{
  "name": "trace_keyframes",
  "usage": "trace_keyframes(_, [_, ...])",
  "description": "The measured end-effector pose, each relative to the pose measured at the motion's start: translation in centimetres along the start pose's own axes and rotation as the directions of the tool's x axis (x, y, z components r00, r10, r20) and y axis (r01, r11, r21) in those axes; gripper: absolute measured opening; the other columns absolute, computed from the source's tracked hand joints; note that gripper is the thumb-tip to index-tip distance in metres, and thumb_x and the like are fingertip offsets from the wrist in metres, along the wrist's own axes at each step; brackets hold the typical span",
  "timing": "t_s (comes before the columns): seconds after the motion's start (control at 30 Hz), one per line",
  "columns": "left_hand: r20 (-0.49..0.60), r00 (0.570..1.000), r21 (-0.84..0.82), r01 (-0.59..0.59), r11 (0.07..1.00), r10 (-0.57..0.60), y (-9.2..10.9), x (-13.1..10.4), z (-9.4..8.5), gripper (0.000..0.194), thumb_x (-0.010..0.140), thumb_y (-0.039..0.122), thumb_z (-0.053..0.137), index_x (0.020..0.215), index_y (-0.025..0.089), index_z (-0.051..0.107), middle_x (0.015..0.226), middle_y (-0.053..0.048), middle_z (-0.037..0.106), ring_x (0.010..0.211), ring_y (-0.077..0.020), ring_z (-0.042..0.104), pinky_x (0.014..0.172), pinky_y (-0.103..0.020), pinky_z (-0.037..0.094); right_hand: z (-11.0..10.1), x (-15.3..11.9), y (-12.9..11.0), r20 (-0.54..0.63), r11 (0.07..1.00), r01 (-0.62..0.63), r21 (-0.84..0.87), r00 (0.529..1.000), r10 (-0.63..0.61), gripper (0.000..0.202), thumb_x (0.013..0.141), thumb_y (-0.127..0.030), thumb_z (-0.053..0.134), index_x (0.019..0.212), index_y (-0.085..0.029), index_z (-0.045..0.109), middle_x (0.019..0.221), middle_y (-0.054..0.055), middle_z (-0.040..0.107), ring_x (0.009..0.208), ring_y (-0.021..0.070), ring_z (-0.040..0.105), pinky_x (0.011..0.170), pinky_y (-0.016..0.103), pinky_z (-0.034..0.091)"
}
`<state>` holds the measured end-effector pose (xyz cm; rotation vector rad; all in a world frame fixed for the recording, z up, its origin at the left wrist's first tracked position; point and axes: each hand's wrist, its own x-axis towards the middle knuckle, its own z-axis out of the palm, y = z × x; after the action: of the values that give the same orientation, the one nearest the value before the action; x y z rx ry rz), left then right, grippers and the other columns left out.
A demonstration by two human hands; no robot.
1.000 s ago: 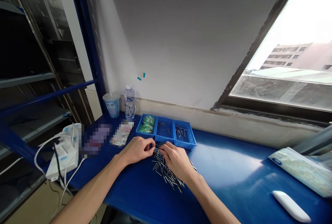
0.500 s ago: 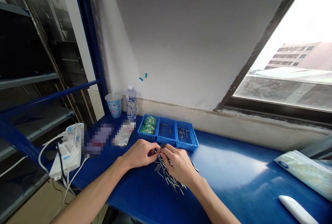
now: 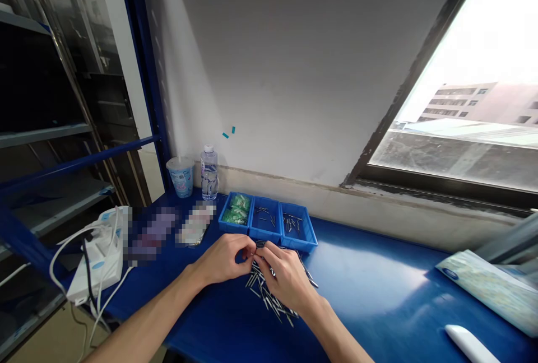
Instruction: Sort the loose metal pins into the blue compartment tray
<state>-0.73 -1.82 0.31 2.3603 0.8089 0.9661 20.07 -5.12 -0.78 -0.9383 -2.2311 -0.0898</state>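
My left hand (image 3: 227, 259) and my right hand (image 3: 288, 276) meet fingertip to fingertip over the table. Each is closed in a pinch, and whatever is between the fingers is too small to make out. Beneath and beside my right hand lies a loose pile of thin metal rods (image 3: 275, 308), partly hidden by that hand. Just beyond the fingers stand three joined blue bins. The left bin (image 3: 232, 230) contains small green-and-clear packets (image 3: 239, 210). A few thin metal pieces lie in the middle bin (image 3: 264, 236), and several more in the right bin (image 3: 299, 245).
Behind the bins, a lidded cup (image 3: 181, 178) and a water bottle (image 3: 209, 175) stand by the wall. At left is a white power strip (image 3: 98, 273) with cables. A soft patterned packet (image 3: 483, 284) and a white object (image 3: 468, 343) lie at right on the blue table (image 3: 370, 279).
The view has shifted slightly, so the scene sits a little lower and further left. Both hands stay together over the pile, fingertips still pinched.
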Motion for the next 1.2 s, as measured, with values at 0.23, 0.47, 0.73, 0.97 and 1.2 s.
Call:
trace_keyframes(0.23, [-0.012, 0.999, -0.043, 0.048, 0.998, -0.048, -0.2, -0.2, 0.1, 0.01, 0.087, 0.012, 0.062, 0.093, 0.02, 0.061, 0.082, 0.002, 0.066, 0.073, -0.0133, 0.063, 0.07, -0.023, 0.048, -0.2, 0.1, 0.3, 0.04, 0.999, -0.039, -0.024, 0.998, 0.04, 0.021, 0.112, -0.029, 0.046, 0.114, -0.019, 0.064, 0.089, 0.003, 0.067, 0.067, 0.0146, 0.065, 0.058, 0.026, 0.037])
trace_keyframes(0.47, [0.026, 0.994, -0.086, 0.109, 0.99, -0.107, -0.3, -0.2, 0.0, 0.004, 0.095, 0.02, 0.057, 0.097, 0.021, 0.06, 0.085, 0.001, 0.069, 0.074, -0.0145, 0.065, 0.07, -0.024, 0.05, 0.1, 0.1, 0.5, 0.055, 0.995, -0.095, -0.035, 0.994, 0.096, 0.036, 0.115, -0.032, 0.036, 0.102, -0.02, 0.067, 0.087, 0.005, 0.067, 0.068, 0.0146, 0.065, 0.059, 0.026, 0.039])
trace_keyframes(0.73, [0.07, 0.983, 0.01, 0.169, 0.986, -0.169, -0.3, 0.1, 0.0, 0.017, 0.105, 0.029, 0.05, 0.095, 0.02, 0.061, 0.078, 0.002, 0.068, 0.067, -0.0136, 0.061, 0.066, -0.024, 0.042, -0.2, 0.1, 0.6, -0.042, 0.995, -0.096, -0.019, 0.995, 0.095, 0.029, 0.114, -0.027, 0.039, 0.101, -0.019, 0.064, 0.089, 0.003, 0.068, 0.064, 0.0129, 0.062, 0.06, 0.026, 0.037])
trace_keyframes(0.97, [0.066, 0.989, 0.04, 0.13, 0.991, -0.132, 0.0, 0.2, -0.1, 0.024, 0.105, 0.025, 0.046, 0.095, 0.019, 0.067, 0.081, 0.0, 0.071, 0.07, -0.0147, 0.063, 0.068, -0.025, 0.043, -0.2, 0.1, 0.6, -0.054, 0.994, -0.108, -0.035, 0.993, 0.106, 0.029, 0.113, -0.026, 0.041, 0.1, -0.02, 0.065, 0.09, 0.003, 0.069, 0.063, 0.0121, 0.061, 0.059, 0.027, 0.036])
trace_keyframes(1.2, [0.034, 0.997, 0.083, 0.073, 0.994, -0.076, -0.3, 0.1, 0.2, 0.022, 0.099, 0.018, 0.051, 0.089, 0.019, 0.07, 0.079, -0.001, 0.071, 0.07, -0.0152, 0.063, 0.068, -0.026, 0.043, -0.1, -0.1, 1.0, 0.02, 0.985, -0.149, -0.087, 0.988, 0.152, 0.039, 0.115, -0.031, 0.038, 0.088, -0.02, 0.064, 0.077, 0.001, 0.067, 0.06, 0.0131, 0.062, 0.058, 0.028, 0.033])
